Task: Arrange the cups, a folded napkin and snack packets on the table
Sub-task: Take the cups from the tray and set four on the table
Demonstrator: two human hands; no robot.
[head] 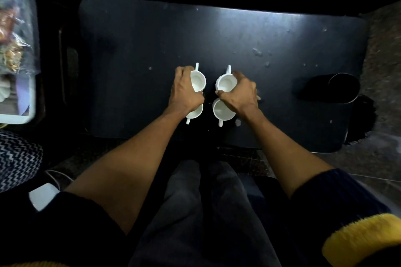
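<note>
Dark table (134,54), four white handled cups (224,83)

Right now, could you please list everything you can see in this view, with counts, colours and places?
cups: four, white, two-by-two cluster at table centre, handles pointing away from the cluster.
table: one, dark, fills the middle.
dark cylinder: one, black, at the table's right edge.
tray: one, pale, far left beside the table.
snack packets: clear wrappers, count unclear, on the tray.
zigzag fabric: one, black and white, lower left.
left hand: gripping the far-left cup.
right hand: gripping the far-right cup.
</note>
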